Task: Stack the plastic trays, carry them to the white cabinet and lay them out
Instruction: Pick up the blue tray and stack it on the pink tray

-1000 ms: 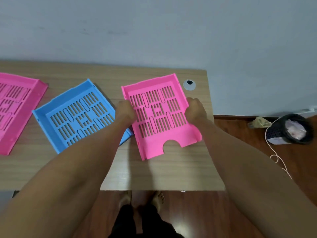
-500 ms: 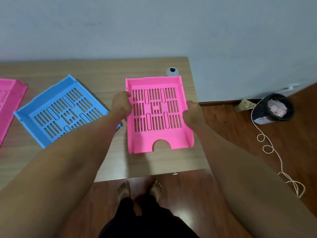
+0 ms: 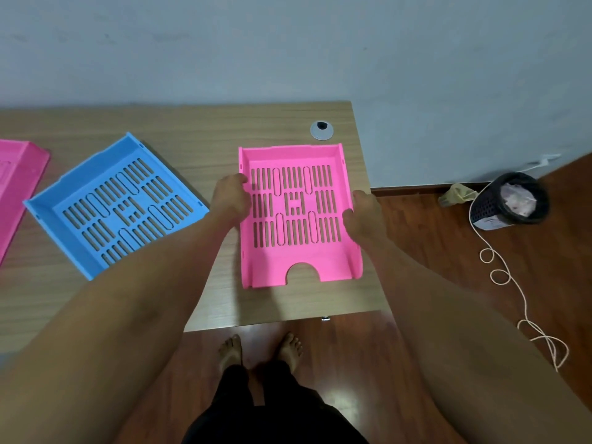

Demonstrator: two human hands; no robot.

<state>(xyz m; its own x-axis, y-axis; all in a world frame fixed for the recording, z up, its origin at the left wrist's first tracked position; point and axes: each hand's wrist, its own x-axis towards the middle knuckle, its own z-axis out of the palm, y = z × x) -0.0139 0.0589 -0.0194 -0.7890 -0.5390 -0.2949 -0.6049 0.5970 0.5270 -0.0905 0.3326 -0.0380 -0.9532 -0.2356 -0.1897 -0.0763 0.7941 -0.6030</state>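
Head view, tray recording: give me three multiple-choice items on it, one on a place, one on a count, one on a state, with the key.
1. Where does the blue tray lie relative to the held pink tray?
A. to its left
B. to its right
C. stacked under it

2. How many trays show on the desk?
A. one
B. three
C. five

3. How is the middle pink tray held?
A. left hand only
B. right hand only
C. both hands, one on each long side

Key:
1 A, the blue tray sits apart on the left.
2 B, two pink and one blue, counting the pink tray at the left edge.
3 C, each hand grips a side wall.
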